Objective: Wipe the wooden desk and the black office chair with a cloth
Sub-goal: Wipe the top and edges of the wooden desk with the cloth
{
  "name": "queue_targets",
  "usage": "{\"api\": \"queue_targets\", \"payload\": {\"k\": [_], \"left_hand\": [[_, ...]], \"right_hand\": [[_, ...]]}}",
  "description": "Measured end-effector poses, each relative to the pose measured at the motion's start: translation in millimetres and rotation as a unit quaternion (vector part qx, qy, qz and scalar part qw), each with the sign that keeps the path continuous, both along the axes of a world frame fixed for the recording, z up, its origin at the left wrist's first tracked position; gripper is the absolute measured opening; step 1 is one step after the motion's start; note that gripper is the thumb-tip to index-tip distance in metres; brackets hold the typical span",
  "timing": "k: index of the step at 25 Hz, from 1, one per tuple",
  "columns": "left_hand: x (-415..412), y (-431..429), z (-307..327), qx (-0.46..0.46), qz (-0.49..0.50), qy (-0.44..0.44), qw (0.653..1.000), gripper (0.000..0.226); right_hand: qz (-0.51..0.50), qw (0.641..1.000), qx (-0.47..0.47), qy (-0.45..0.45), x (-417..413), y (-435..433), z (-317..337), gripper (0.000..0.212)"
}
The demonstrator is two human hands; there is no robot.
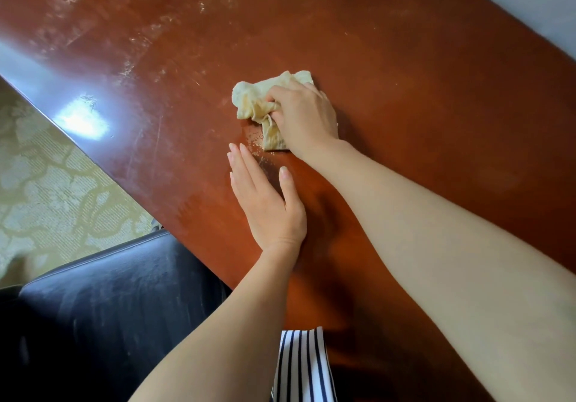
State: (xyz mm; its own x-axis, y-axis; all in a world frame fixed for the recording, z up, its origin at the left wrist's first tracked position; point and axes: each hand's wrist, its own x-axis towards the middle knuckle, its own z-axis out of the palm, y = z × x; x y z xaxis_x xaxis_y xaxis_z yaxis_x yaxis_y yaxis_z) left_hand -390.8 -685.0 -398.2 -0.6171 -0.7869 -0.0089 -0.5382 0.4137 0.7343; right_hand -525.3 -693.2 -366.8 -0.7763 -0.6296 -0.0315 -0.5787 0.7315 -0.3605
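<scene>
Right hand at frame centre, fingers curled into crumpled yellow cloth, pressing it on reddish wooden desk. Left hand just below, flat on desk, fingers straight. Black chair lower left, against desk edge. Dust streaks upper left.

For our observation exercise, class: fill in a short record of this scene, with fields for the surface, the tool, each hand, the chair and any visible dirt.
surface: wooden desk, reddish brown, glossy
tool: crumpled pale yellow cloth, lying on the desk
cloth hand: right hand grips the cloth
free hand: left hand flat on the desk, fingers straight
chair: black office chair, lower left, faint dusty streaks
dirt: pale smears on the far desk area
</scene>
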Motion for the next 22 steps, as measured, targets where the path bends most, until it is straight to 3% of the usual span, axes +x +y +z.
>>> {"api": "queue_targets", "payload": {"k": [9, 13, 16, 22], "left_hand": [[4, -3, 3, 0.019, -0.025, 0.032, 0.999, 0.064], [6, -3, 3, 0.037, -0.026, 0.040, 0.998, 0.060], [2, -2, 4, 0.026, -0.020, 0.020, 0.999, 0.052], [-3, 0, 2, -0.023, -0.025, -0.035, 0.999, 0.050]], "right_hand": [[0.137, 0.989, -0.041, -0.035, 67, 129, -3, 0.019], [0.162, 0.986, -0.024, -0.032, 58, 159, -3, 0.022], [0.100, 0.994, -0.033, -0.021, 24, 157, -1, 0.019], [-0.127, 0.992, -0.011, -0.024, -79, 150, 7, 0.022]]}}
